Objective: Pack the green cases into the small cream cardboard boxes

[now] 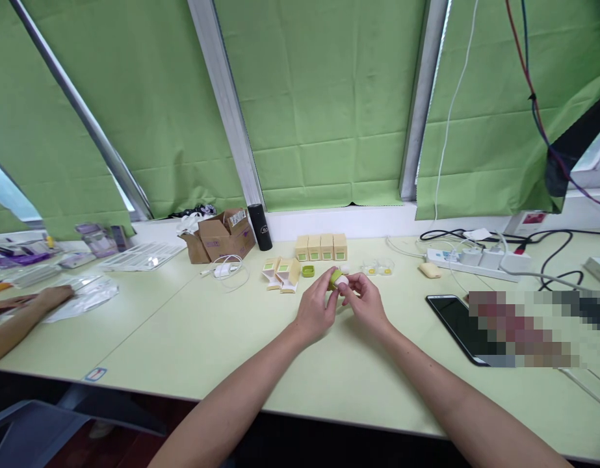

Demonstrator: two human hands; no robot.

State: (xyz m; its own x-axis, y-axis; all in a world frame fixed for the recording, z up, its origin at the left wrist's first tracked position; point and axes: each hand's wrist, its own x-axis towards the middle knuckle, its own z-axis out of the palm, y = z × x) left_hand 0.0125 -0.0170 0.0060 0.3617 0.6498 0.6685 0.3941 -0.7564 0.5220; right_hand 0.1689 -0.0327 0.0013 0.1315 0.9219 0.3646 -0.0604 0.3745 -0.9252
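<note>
Over the table's middle, both of my hands meet at a small rounded green-and-white object (337, 279). My left hand (315, 308) pinches its green side. The fingertips of my right hand (365, 303) are closed on its white side, partly covering it. Just left of my hands lies a small green square tray-like piece (307, 271). Beside it are two opened cream cartons (281, 274) with flaps out. Behind stands a row of several closed cream boxes (321, 247). Right of them sit clear round plastic pieces with yellow centres (378, 266).
A brown cardboard box (226, 237) and a black cylinder (259, 227) stand at the back. At right are a power strip (475, 258) with cables, a beige block (429, 270) and a phone (458, 322). Another person's hand (56, 297) rests on plastic bags far left.
</note>
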